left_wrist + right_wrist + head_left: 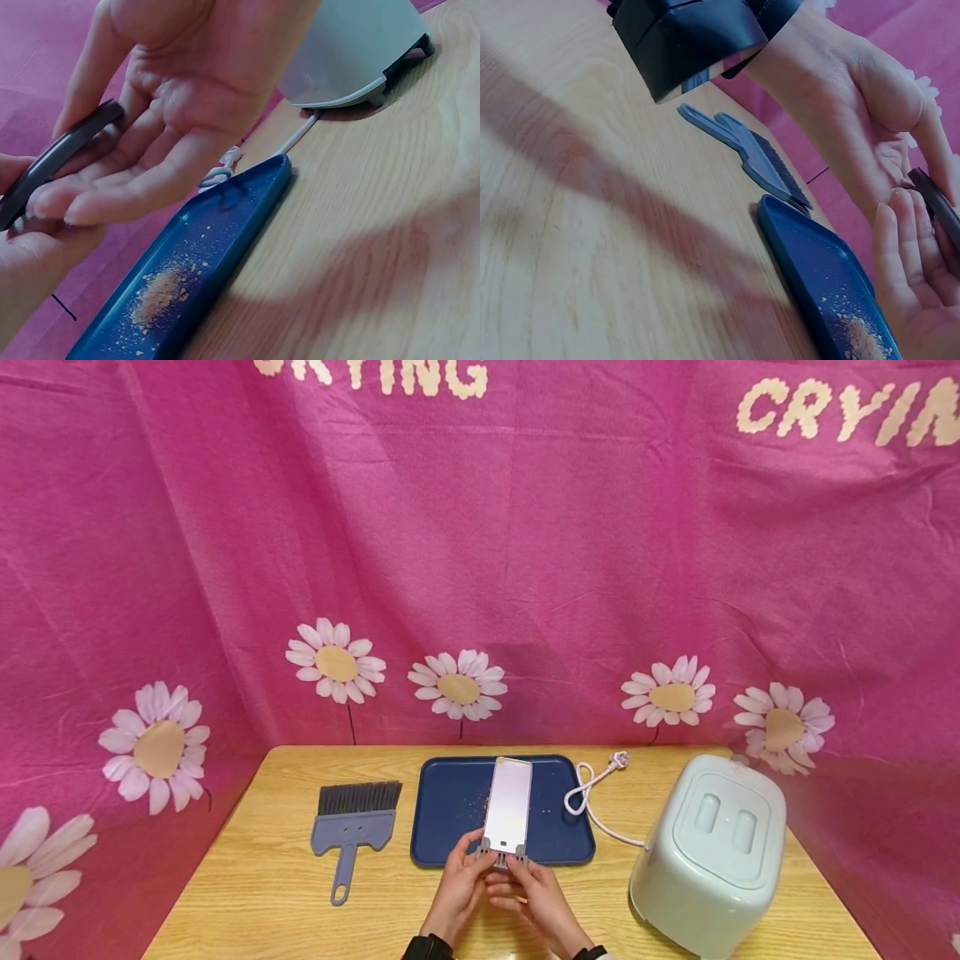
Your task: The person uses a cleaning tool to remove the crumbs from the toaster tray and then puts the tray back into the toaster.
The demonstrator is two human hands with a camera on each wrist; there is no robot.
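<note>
A toaster crumb tray [510, 797], a long shiny metal sheet with a grey plastic end, is held over the dark blue tray [446, 810]. My left hand [456, 885] grips the grey end from the left, its thumb on top. From the right my right hand [542, 897] pinches the same end, thumb above and fingers beneath. In the left wrist view the grey end [64, 161] appears edge-on between both hands. A small heap of crumbs [160, 298] lies in the blue tray, with loose bits scattered around it.
At the right stands a pale green toaster [708, 860] with its lid on. Its white cord [600, 814] loops beside the blue tray, the plug at the back. A grey-blue brush [352, 831] with black bristles lies left on the wooden table [247, 877]. Pink cloth [525, 527] hangs behind.
</note>
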